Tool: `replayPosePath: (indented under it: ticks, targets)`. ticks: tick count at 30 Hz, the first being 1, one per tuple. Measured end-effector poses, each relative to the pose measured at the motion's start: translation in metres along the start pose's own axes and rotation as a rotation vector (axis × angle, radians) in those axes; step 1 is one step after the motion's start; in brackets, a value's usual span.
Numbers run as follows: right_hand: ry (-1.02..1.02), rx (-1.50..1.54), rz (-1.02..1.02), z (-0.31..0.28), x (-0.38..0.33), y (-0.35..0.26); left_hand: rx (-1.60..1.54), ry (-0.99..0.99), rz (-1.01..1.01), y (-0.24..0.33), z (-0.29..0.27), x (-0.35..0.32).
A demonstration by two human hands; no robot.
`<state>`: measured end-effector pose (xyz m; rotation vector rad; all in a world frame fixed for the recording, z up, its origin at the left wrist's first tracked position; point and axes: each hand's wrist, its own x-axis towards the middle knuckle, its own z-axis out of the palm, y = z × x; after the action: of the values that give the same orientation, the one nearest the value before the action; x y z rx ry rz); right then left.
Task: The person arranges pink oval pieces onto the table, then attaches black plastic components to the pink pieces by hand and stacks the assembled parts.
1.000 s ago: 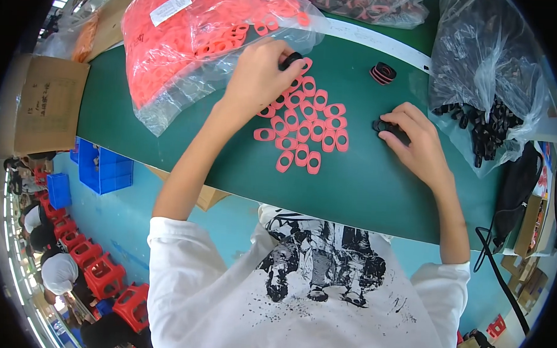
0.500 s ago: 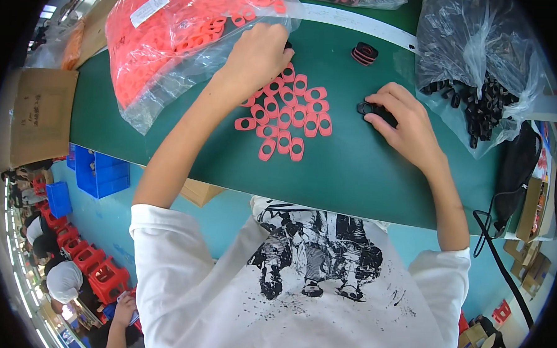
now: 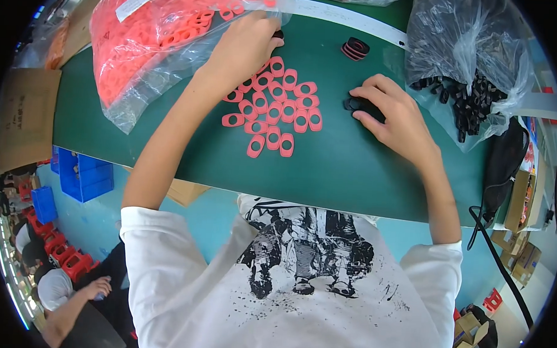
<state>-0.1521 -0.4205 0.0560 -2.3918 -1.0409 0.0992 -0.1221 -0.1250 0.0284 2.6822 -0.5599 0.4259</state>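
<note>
My left hand (image 3: 242, 47) is closed at the far edge of a loose group of flat pink-red oval rings (image 3: 274, 113). A small black part (image 3: 278, 34) shows at its fingertips, mostly hidden. To the right of the rings, my right hand (image 3: 393, 114) curls with thumb and fingers around small black oval parts (image 3: 352, 104) low over the table; how many is hidden by the fingers. Beyond it stands a short stack of black and pink pieces (image 3: 356, 48).
A clear bag of pink-red rings (image 3: 141, 50) lies at the far left, and an open bag of black parts (image 3: 469, 70) at the right. The green table (image 3: 347, 171) has a white strip (image 3: 353, 18) across its back. A cardboard box (image 3: 26, 119) sits left; a person (image 3: 80, 302) is lower left.
The whole view has shifted slightly. My right hand has edged left and its fingers cover more of the black parts. The left hand stays by the rings. More of the person at lower left shows.
</note>
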Motion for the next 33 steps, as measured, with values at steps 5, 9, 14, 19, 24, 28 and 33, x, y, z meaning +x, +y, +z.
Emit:
replayPosePath:
  ticks: [5,9,14,19,24,28,33]
  targets:
    - [-0.109,-0.064,-0.054,0.001,0.009,-0.011,0.013,0.010,-0.014,0.000,0.001,0.003]
    - [-0.133,-0.049,0.145,-0.003,0.020,-0.016,-0.049,0.067,0.029,-0.008,0.009,-0.002]
    - [-0.080,-0.110,-0.070,-0.018,0.015,-0.015,-0.184,0.110,0.034,-0.019,0.012,-0.008]
    - [-0.184,-0.102,-0.174,-0.013,0.016,-0.002,-0.242,0.038,0.001,-0.020,0.005,-0.009]
    - [-0.155,-0.040,-0.092,-0.006,0.025,-0.008,-0.180,0.057,0.062,-0.018,0.000,-0.007]
    - [-0.020,0.153,-0.144,0.008,0.043,-0.020,-0.186,0.097,0.100,-0.017,-0.003,-0.007]
    - [-0.112,0.253,-0.158,0.021,0.063,-0.014,-0.175,0.055,0.032,-0.015,0.003,-0.009]
